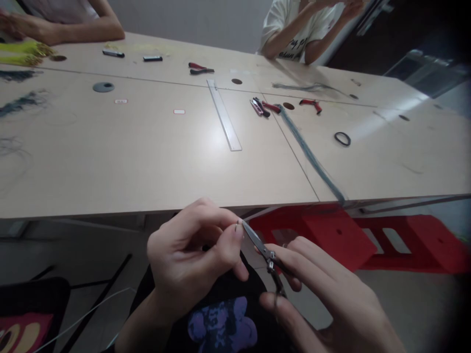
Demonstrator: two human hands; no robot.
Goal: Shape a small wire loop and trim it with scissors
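Right hand (pixel 324 294) holds small scissors (pixel 263 250) against left hand (pixel 191 250).

The clear plastic ruler (pixel 224 115) lies mid-table (pixel 147 162); the red-handled pliers (pixel 311 104) lie right of it, the black rubber ring (pixel 342 139) farther right.

Table (pixel 147 157) is pale beige. Silvery scissors (pixel 263 250) right at the fingers (pixel 228 240), black cloth (pixel 221 314) with a purple flower print just below them, bright red stools (pixel 331 235) beyond.
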